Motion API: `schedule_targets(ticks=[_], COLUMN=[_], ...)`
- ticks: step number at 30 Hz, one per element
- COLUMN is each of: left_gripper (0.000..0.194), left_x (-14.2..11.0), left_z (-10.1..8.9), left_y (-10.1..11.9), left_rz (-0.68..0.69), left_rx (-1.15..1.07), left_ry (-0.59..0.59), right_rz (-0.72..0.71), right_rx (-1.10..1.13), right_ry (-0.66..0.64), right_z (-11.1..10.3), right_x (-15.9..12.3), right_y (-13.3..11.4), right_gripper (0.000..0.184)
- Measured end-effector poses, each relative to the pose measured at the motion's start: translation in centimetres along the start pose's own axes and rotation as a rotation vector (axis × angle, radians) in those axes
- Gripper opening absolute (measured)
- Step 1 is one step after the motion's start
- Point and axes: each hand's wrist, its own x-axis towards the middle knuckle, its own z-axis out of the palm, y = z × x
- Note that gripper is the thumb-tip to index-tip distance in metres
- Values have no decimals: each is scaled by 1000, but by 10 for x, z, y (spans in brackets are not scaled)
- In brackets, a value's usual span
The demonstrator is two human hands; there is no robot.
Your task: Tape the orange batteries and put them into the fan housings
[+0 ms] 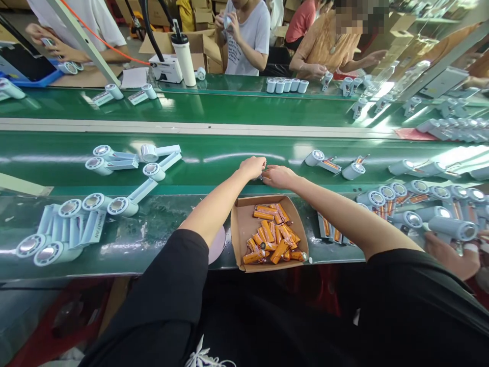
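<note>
Beyond batteries (280,251), left hand (252,167), right hand (280,176) alongside

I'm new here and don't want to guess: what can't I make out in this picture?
In the head view:
Whatever the left hand and right hand may hold: hidden by their fingers.
Pale disc: partly behind the left forearm.
Pale-blue casing, upper left: cut off by the left edge.
Printing on the central white T-shirt: too small to read.

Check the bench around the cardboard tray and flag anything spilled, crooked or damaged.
Nothing looks clearly spilled or damaged. One oddity: a small white piece, too small to identify, lies alone by the near right corner of the cardboard tray. The orange-wrapped batteries lie jumbled, but inside the tray.
</note>
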Motion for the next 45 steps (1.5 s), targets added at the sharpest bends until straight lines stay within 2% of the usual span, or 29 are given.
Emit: schedule_targets(ticks=[2, 4, 6, 9, 11, 12, 14, 16, 18, 19, 21, 23, 24, 26, 28, 30, 32, 34, 36, 38, 41, 45], left_gripper=[30, 37, 40, 40, 62, 75, 84, 74, 61, 59, 64, 67, 67, 67, 71, 76, 79, 79, 77, 75, 77, 80], left_x=[-19, -59, -119, -225, -285, -308, -336, -345, -345, -345, -345, -346, -346, -342, -334, -326, -321, -321, -323, -325, -327, -332], left_z=[-7, -13, -17, -17, -15, -13, -9, -8, -9, -9, -9, -5, -3, 0, 0, -1, 1, 6, 17, 30, 47, 53], left_y=[2, -6, -27, -71, -100, -111, -125, -128, -121, -116, -105, -95, -92, -92, -96, -102, -106, -106, -103, -97, -89, -81], left_rz=[16, 39, 44, 4, 30, 28, 40, 93, 176, 200, 198, 184, 180, 161, 62, -76, -157, -139, -89, -50, 9, 104], left_rx=[-9, -17, -11, 77, 156, 190, 245, 281, 279, 268, 242, 224, 216, 169, 44, -122, -226, -239, -215, -186, -111, 55], left_ry=[38, 89, 126, 118, -41, -114, -212, -200, -71, 43, 347, 629, 726, 818, 805, 747, 695, 666, 637, 610, 576, 520], right_rz=[-9, 5, 36, 93, 105, 100, 77, 34, -13, -27, -42, -96, -130, -211, -336, -483, -504, -301, 9, 194, 234, 209], right_rx=[-12, -12, 2, 31, 58, 86, 181, 302, 421, 490, 684, 930, 1046, 1186, 1159, 1016, 871, 692, 467, 326, 299, 377], right_ry=[23, 58, 110, 206, 277, 328, 434, 490, 441, 391, 248, 75, -10, -147, -224, -285, -264, -98, 123, 215, 213, 273], right_z=[-3, -6, -7, -8, -9, -11, -18, -28, -35, -37, -33, -21, -13, 3, 13, 12, 1, -12, -20, -17, 1, 18], right_x=[-2, -5, -9, -17, -25, -30, -42, -61, -85, -99, -125, -144, -150, -158, -160, -161, -158, -151, -140, -128, -118, -121], right_y=[3, 8, 16, 24, 20, 14, -10, -44, -85, -106, -146, -186, -204, -235, -254, -255, -238, -206, -170, -140, -117, -116], right_gripper=[34, 33, 35, 41, 41, 40, 37, 35, 35, 36, 39, 50, 52, 37, 32, 29, 19, 20, 20, 22, 27, 37])
